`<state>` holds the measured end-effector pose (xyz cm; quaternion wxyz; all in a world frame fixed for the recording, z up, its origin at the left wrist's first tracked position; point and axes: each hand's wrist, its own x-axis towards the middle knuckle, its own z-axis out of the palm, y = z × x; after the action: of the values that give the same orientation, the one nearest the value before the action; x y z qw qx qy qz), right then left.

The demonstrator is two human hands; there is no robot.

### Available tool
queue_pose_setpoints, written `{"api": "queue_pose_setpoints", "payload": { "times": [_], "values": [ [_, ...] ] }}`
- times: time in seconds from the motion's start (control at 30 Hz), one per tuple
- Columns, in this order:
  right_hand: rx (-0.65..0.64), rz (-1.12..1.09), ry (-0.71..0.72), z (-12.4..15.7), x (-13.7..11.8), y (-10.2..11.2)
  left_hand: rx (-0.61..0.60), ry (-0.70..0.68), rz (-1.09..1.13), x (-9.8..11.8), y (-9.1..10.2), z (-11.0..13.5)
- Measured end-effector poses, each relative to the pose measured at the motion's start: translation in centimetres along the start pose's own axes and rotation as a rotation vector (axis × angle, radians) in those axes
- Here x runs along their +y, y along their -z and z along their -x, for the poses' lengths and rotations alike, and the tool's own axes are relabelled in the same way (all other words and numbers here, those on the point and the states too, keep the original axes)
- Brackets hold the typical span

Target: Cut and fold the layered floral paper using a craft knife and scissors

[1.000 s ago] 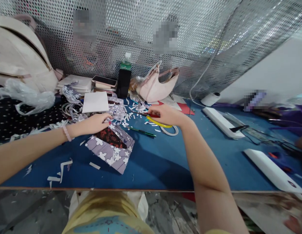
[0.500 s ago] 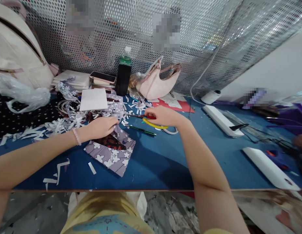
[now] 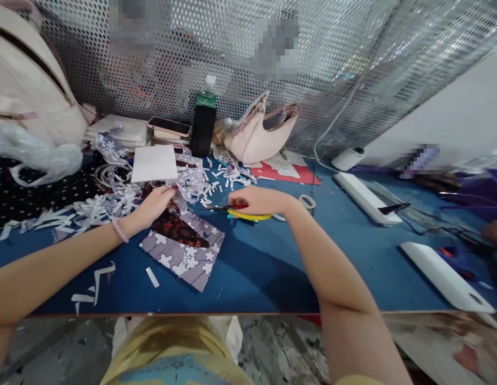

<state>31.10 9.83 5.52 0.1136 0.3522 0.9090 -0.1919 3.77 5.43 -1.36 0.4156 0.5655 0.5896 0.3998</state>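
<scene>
My left hand (image 3: pixel 155 206), a pink beaded bracelet on its wrist, pinches a crumpled lilac scrap (image 3: pixel 179 199) of cloth. Below it lies a lilac floral fabric piece (image 3: pixel 188 258) with white flowers, and a dark red-and-black patterned cloth (image 3: pixel 182 231) on top. In my right hand (image 3: pixel 256 200) are scissors (image 3: pixel 252 216) with red and yellow handles, their thin blades pointing left. The fingers hide much of the handles. Under them a green pen (image 3: pixel 248 221) shows only in part.
Shredded white and lilac strips (image 3: pixel 108 200) spread across the left of the blue table (image 3: pixel 272 278). A white square card (image 3: pixel 154 163), a bottle (image 3: pixel 203 128), a phone (image 3: pixel 169 126) and a pale handbag (image 3: pixel 260 136) stand behind. White power strips (image 3: pixel 364 198) lie at right, near a tape roll (image 3: pixel 307 201).
My left hand has moved up and left, lifting the scrap off the floral piece. My right hand with the scissors has come slightly down and left, uncovering the tape roll.
</scene>
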Motion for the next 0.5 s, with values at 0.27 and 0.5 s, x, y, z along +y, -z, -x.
{"api": "queue_pose_setpoints", "payload": {
  "times": [0.27, 0.5],
  "values": [
    [-0.097, -0.006, 0.09, -0.7, -1.2, -1.2, -0.094, 0.061, 0.199, -0.2, 0.1, -0.3],
    [-0.105, 0.026, 0.073, -0.7, -1.9, -1.3, -0.306, 0.026, 0.151, 1.1, 0.9, 0.8]
  ]
}}
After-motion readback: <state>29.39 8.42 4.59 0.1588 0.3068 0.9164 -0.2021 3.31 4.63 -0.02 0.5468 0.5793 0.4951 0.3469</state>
